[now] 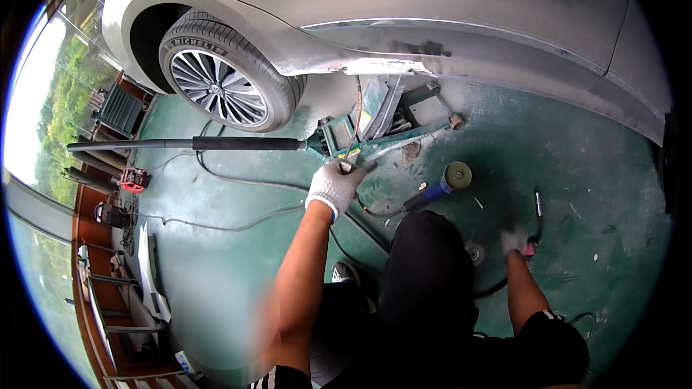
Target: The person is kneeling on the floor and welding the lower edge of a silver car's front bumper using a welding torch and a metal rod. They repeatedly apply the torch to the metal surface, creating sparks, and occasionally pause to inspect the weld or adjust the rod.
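In a white knitted glove, my left hand (pixel 335 184) is closed in front of the floor jack (pixel 422 132). A small metal piece shows at its fingers, and a dark blurred end sticks out to the right; I cannot make out the kind. A thin orange-brown hose or cable (pixel 359 104) runs from the car's sill down to near that hand. My right hand (pixel 515 240), also gloved, is low over the floor at the right and smeared by motion. A red-pink item (pixel 530 251) is at its fingers, and a round disc (pixel 474 253) lies to its left.
A silver car (pixel 504 0) with a scraped, white-patched sill (pixel 382 66) stands ahead; its wheel (pixel 218 88) is at the left. The jack's long black handle (pixel 249 143) reaches left. A blue angle grinder (pixel 432 192) lies before my knee. Dark cables (pixel 216 228) cross the green floor.
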A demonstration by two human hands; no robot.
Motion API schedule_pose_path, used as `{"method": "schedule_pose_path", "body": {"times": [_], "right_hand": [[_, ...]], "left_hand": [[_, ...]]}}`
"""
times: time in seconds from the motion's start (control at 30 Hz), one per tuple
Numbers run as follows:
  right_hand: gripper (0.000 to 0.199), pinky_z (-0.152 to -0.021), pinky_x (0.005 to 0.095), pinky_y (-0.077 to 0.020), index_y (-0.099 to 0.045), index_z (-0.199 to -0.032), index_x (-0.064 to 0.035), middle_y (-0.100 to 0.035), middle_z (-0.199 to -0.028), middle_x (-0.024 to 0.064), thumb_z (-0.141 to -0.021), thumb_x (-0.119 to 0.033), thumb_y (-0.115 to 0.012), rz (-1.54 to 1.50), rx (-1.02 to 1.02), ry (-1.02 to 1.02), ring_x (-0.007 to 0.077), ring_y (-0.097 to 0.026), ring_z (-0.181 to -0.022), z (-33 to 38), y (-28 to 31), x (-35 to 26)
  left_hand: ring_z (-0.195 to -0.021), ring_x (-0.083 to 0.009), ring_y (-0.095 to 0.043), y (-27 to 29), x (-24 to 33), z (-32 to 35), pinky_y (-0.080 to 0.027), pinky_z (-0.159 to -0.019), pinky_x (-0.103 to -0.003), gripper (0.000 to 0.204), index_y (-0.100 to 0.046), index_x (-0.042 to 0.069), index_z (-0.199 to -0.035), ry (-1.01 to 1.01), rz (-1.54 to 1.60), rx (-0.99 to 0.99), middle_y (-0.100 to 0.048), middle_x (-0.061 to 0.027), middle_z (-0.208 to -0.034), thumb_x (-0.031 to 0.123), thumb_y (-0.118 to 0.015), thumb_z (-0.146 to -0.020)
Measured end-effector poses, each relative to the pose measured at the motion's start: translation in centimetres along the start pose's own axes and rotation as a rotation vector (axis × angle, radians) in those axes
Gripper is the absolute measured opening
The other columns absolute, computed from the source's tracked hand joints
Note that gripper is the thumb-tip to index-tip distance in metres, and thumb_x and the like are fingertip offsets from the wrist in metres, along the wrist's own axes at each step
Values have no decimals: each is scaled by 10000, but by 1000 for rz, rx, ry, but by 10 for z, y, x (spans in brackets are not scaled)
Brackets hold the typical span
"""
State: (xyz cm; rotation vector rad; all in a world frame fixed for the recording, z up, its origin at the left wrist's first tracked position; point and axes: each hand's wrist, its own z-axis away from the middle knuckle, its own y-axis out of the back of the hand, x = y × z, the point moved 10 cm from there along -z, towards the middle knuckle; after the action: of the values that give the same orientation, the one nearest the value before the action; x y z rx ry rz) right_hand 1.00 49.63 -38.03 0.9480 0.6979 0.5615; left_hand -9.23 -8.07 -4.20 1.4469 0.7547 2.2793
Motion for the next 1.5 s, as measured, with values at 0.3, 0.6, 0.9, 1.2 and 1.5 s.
{"method": "schedule_pose_path", "body": {"times": [0.3, 0.6, 0.9, 1.2, 1.5], "right_hand": [[417, -973, 512, -555, -705, -1266, -115, -746, -1144, 186, -875, -249, -757, -291, 88, 1068, 415, -699, -1100, 171, 133, -465], [301, -738, 399, -531, -728, -1045, -35, -656, -786, 173, -998, -332, -726, -296, 196, 732, 261, -638, -721, 156, 214, -445], [511, -834, 500, -566, -743, -1013, -83, -749, -973, 205, -935, -588, -729, 469, 333, 902, 403, -734, -955, 214, 235, -584], [537, -829, 526, -563, -741, -1033, -88, -744, -970, 196, -936, -615, -704, 803, 402, 997, 402, -730, -953, 213, 222, -644], [524, -840, 517, -560, -741, -1035, -76, -738, -987, 183, -949, -592, -706, 763, 393, 1147, 406, -717, -965, 214, 225, -641]], "left_hand": [[-638, -122, -694, -27, 88, -42, -514, -538, -281, 487, -732, 19, -1062, -207, 437, -522, -770, -58, -900, 503, -754, -1009], [-699, -150, -678, -67, 106, -218, -552, -592, -293, 334, -639, 64, -1110, -222, 1444, -285, -727, -69, -925, 382, -732, -1064], [-632, -156, -586, -150, 140, -272, -537, -623, -337, 353, -587, 64, -977, -265, 1796, -149, -649, -60, -834, 382, -719, -1058], [-931, -249, -626, -118, 137, -259, -537, -877, -438, 499, -574, 3, -1070, -406, 1188, 31, -664, -151, -1012, 478, -717, -1025], [-927, -278, -648, -120, 143, -259, -550, -852, -453, 505, -585, -13, -1080, -430, 1367, -45, -680, -147, -1015, 473, -713, -1037]]}}
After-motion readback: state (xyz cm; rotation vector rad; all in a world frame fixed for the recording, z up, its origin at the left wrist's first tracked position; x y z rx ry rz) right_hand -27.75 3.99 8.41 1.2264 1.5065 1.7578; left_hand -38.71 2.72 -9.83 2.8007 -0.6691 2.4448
